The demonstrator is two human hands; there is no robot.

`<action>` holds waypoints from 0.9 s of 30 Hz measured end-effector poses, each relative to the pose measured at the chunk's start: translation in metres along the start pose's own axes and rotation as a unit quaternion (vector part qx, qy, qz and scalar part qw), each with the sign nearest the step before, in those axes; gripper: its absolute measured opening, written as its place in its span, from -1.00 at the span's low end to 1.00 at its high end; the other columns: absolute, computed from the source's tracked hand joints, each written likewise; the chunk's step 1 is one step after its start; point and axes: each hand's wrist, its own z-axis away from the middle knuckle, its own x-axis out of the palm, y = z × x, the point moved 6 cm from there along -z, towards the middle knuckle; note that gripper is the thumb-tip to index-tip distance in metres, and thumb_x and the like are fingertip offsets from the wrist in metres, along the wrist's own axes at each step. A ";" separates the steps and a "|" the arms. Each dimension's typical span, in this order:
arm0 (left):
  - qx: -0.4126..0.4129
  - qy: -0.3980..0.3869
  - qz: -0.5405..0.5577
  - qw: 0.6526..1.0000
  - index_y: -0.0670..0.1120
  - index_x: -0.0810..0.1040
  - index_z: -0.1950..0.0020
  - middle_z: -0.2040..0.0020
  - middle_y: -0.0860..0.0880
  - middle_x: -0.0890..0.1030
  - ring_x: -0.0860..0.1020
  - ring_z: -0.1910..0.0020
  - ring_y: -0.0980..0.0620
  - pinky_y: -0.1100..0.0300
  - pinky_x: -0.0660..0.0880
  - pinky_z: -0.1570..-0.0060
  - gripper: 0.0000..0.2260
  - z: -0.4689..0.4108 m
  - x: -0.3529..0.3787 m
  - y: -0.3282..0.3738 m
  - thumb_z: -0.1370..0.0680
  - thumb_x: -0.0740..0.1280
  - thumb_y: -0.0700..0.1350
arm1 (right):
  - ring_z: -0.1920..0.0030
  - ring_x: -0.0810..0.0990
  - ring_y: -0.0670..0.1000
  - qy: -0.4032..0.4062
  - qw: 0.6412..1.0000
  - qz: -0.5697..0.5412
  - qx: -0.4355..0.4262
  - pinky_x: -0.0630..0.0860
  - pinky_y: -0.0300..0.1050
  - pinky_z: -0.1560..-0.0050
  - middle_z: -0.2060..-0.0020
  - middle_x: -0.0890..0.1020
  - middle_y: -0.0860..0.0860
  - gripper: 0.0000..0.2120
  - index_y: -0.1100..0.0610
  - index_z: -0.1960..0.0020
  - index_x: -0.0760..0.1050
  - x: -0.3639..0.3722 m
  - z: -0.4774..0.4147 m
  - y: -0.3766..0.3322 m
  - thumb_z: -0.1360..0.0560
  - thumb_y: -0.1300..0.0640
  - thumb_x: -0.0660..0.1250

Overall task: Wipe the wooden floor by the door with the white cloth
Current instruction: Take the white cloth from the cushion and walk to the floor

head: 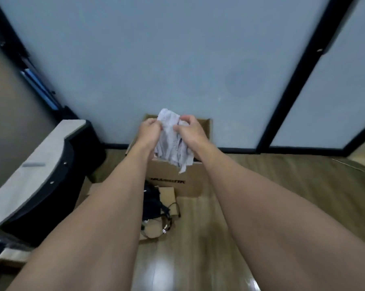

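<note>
Ahead: pale blue-grey frosted panel wall (156,59) with black frame posts (299,85); which panel is the door, cannot tell.
Floor: glossy brown wooden plank floor (261,185) with a glare patch near the bottom edge. The cloth is not on it, so wiping judged not yet begun.
Desk: curved grey-topped black desk (40,164) at left, well apart from the hands.
Box: open brown cardboard box (190,183) standing on the floor against the wall, directly beneath the cloth.
Clutter: tangle of black cables (154,198) on flat cardboard just in front of the box.
Cloth: crumpled white cloth (170,143), held in the air over the box mouth between both hands, its ragged lower end hanging past the box's front edge. Probably held up to be bunched into a wiping pad before going down to the floor.
Left hand (149,131): grips the cloth's left side.
Right hand (192,132): grips its upper right.
Fingers: left fingers (156,125) curled, pinching a fold; right fingers (185,118) curled, pinching the top edge. Neither hand is spread. Blur hides the individual fingertips.
</note>
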 end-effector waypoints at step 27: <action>0.033 -0.375 -0.198 0.905 -0.15 0.56 0.04 0.10 -0.15 0.65 0.64 0.06 -0.10 -0.07 0.62 0.05 -0.73 -0.008 0.598 -0.003 -0.40 0.46 0.00 | 0.45 0.35 0.06 0.322 0.877 -0.288 0.210 0.33 -0.11 0.41 0.33 0.48 0.23 -0.82 0.34 0.22 0.37 -0.517 -0.083 0.200 -0.38 0.46 0.01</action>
